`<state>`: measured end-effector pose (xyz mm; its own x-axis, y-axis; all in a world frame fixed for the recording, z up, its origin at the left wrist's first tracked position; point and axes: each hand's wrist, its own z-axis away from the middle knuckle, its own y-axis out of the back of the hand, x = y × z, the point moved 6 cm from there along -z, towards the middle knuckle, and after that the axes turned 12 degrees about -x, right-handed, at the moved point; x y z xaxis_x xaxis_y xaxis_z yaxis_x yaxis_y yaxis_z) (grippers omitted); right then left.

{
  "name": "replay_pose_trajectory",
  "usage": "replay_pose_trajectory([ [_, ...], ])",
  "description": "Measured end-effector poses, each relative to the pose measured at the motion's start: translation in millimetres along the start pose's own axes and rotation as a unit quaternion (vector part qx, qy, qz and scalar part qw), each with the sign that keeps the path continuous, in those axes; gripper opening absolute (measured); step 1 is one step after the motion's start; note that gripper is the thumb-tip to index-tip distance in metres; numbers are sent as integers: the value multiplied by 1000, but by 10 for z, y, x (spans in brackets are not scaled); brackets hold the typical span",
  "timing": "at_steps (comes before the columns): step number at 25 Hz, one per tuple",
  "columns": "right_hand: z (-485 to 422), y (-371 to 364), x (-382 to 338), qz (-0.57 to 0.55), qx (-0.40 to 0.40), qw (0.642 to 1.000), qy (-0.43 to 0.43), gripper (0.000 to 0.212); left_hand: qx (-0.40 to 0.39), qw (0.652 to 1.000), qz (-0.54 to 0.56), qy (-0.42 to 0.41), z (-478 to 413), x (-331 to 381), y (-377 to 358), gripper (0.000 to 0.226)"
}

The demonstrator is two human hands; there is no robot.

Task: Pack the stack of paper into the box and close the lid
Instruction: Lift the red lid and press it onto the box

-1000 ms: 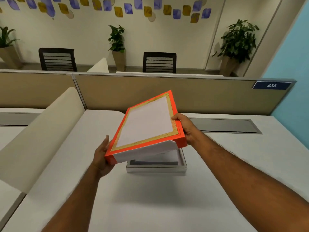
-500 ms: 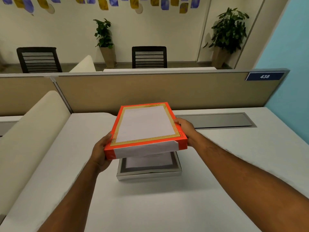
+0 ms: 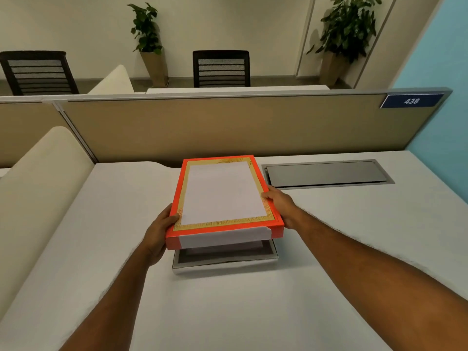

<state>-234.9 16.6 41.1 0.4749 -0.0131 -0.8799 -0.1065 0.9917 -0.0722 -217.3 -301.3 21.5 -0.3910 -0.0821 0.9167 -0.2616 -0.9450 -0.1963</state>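
The orange lid [image 3: 222, 196], with a gold border and a white panel on top, hovers nearly level just above the box base [image 3: 225, 260]. My left hand [image 3: 159, 231] grips the lid's left edge near its front corner. My right hand [image 3: 281, 206] holds the lid's right edge. The silver-walled base stands on the white desk [image 3: 354, 236], and only its front strip shows below the lid. A sliver of white paper shows inside it; the rest of its contents is hidden by the lid.
A grey cable hatch [image 3: 326, 172] is set into the desk to the right of the lid. A tan partition [image 3: 228, 127] runs along the desk's far edge. A cream curved divider [image 3: 38, 188] borders the left side.
The lid has tipped from a steep tilt to nearly level and come down closer over the box base. Both hands kept their hold on its sides.
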Motion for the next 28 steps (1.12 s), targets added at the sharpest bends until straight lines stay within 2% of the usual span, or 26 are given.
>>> replay_pose_trajectory([
  [5,-64,-79,356,1,-29,1000,9,46,0,998,-60,11,6,-276,62,47],
  [10,-33,-75,560,28,6,999,27,56,31,997,-65,-13,17,-467,86,45],
  [13,-24,-73,587,55,32,997,35,62,42,993,-109,-25,37,-482,109,46],
  [17,-21,-35,657,93,34,994,38,64,41,978,-198,-42,63,-481,103,50],
  [20,-15,-39,758,137,46,988,47,67,52,963,-263,-37,73,-544,92,61],
  [25,52,6,853,201,110,971,73,73,61,947,-308,-62,100,-622,13,66],
  [28,-130,5,874,221,104,966,84,73,100,938,-327,-59,-16,-640,89,61],
])
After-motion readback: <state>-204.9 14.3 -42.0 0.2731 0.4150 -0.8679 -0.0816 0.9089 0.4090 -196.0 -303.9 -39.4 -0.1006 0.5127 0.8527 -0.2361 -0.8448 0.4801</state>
